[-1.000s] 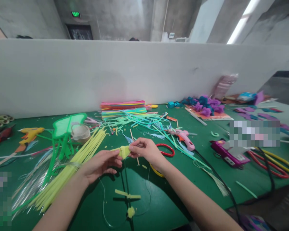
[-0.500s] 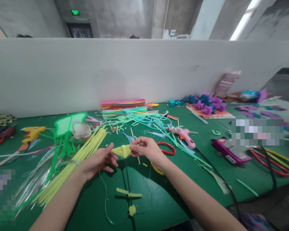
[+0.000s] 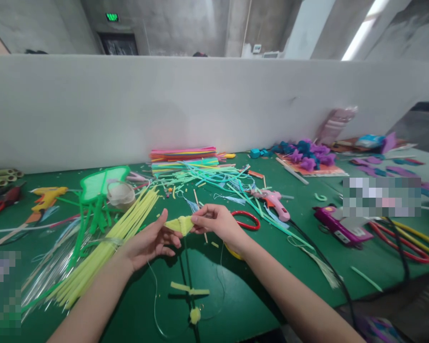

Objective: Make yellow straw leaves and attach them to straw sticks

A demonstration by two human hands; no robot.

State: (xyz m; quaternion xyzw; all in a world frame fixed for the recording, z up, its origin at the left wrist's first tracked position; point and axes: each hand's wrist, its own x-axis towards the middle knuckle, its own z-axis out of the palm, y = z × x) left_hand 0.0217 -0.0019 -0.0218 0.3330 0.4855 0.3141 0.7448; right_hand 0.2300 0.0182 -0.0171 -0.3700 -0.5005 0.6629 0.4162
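Observation:
My right hand pinches the right tip of a yellow bow-shaped piece, fuzzy like pipe cleaner, between thumb and fingertips. At its left tip, my left hand has thumb and index finger closed on it, the other fingers loosely bent. From the middle of the bow a thin dark line runs down to a short yellow crosspiece and a small yellow ball. A clear thread loops down below my left hand. Red-handled scissors lie just beyond my right wrist, partly hidden by it.
On the green table, a bundle of yellow pipe cleaners lies by my left forearm, beside a green mesh shape. A pink glue gun rests to the right, an orange one at left. Coloured stems pile up by the partition.
Both hands have shifted very slightly left with the yellow bow. The crosspiece and the ball below have moved a little left too. The grip looks the same.

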